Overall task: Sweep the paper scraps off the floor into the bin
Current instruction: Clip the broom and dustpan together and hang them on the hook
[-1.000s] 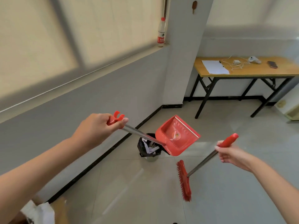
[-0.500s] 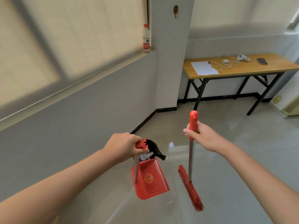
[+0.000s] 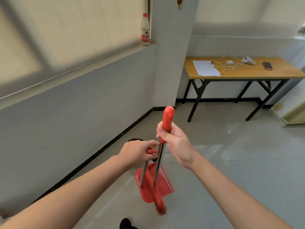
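My left hand (image 3: 137, 152) grips the red clip at the top of the dustpan's metal handle. The red dustpan (image 3: 162, 185) hangs upright below it, just above the floor. My right hand (image 3: 175, 141) is closed around the red grip of the broom (image 3: 167, 119). The broom's metal shaft runs down next to the dustpan handle, touching the clip, and its red bristle head (image 3: 160, 205) rests against the pan's face. The black-lined bin (image 3: 134, 139) is almost fully hidden behind my left hand. No paper scraps show on the floor.
A grey wall with a black skirting runs along the left. A bottle (image 3: 145, 29) stands on the window sill. A wooden table (image 3: 280, 71) on black legs holds paper, a cable and a phone at the back right. Pale floor tiles (image 3: 231, 162) stretch to the right.
My right hand has brought the broom left against the dustpan handle, and the broom head now lies on the pan. Earlier the dustpan was tipped over the bin, then lowered upright.
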Action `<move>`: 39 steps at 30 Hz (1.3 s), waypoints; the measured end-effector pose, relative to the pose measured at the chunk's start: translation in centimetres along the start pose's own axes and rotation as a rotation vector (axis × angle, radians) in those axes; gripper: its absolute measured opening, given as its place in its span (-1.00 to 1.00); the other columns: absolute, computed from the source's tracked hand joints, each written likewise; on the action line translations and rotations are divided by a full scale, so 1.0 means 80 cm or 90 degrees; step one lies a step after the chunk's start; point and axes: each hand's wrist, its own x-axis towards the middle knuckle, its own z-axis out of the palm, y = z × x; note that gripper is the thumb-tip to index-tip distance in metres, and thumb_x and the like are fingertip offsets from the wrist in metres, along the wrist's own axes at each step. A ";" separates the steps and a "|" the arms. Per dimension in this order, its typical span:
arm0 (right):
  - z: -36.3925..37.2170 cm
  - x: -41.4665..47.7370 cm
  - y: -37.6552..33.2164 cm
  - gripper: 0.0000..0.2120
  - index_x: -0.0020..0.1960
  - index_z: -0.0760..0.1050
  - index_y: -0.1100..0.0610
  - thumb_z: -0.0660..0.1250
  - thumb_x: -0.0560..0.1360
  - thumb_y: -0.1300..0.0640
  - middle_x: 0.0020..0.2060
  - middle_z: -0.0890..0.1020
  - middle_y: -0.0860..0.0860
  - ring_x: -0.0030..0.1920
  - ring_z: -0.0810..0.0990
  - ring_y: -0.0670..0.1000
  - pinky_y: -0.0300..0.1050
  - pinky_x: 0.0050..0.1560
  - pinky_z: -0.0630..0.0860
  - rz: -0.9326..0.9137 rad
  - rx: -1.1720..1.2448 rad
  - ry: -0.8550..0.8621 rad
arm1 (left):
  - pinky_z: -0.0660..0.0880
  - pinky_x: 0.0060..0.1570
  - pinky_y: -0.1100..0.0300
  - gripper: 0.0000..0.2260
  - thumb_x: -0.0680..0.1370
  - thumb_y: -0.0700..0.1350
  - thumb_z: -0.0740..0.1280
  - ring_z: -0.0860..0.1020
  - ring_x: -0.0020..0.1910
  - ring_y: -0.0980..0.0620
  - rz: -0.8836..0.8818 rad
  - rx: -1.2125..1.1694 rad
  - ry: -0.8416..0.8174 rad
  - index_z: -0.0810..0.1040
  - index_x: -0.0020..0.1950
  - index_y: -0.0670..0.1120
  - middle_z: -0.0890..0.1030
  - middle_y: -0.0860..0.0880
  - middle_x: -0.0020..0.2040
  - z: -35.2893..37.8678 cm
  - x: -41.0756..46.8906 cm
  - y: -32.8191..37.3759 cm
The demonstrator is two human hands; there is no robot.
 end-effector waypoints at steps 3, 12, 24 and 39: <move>0.004 0.007 0.001 -0.85 -0.18 0.36 0.15 0.27 0.50 0.11 -0.27 0.31 0.07 -0.21 0.30 0.01 -0.21 -0.09 0.28 -0.006 0.029 -0.048 | 0.55 -0.16 0.01 -0.86 0.47 0.03 0.29 0.57 -0.18 -0.03 0.013 -0.069 -0.058 0.39 -0.02 0.23 0.60 0.04 -0.19 -0.003 0.019 -0.006; -0.018 0.050 -0.027 -0.61 -0.41 0.30 0.30 0.37 0.51 0.23 -0.47 0.33 0.12 -0.38 0.33 0.00 -0.27 -0.27 0.34 0.023 -0.190 0.074 | 0.32 -0.29 0.14 -0.61 0.43 0.16 0.35 0.40 -0.22 0.06 0.113 0.038 -0.072 0.32 0.20 0.21 0.41 0.12 -0.29 -0.031 0.071 -0.022; -0.034 0.107 -0.065 -0.56 -0.47 0.24 0.08 0.35 0.51 0.14 -0.55 0.32 -0.02 -0.46 0.28 -0.01 -0.15 -0.33 0.29 0.021 -0.158 0.248 | 0.35 -0.29 0.13 -0.70 0.43 0.11 0.38 0.42 -0.26 0.01 0.232 -0.079 -0.118 0.27 -0.04 0.16 0.42 0.14 -0.37 -0.058 0.130 0.007; -0.139 0.119 -0.072 -0.55 -0.47 0.23 0.07 0.35 0.48 0.28 -0.55 0.27 -0.05 -0.45 0.24 -0.01 -0.29 -0.38 0.28 -0.028 -0.019 0.352 | 0.59 -0.38 0.00 -0.60 0.39 -0.17 0.36 0.45 -0.47 0.03 0.232 -0.254 -0.311 0.49 -0.21 0.42 0.51 0.05 -0.36 -0.071 0.247 0.066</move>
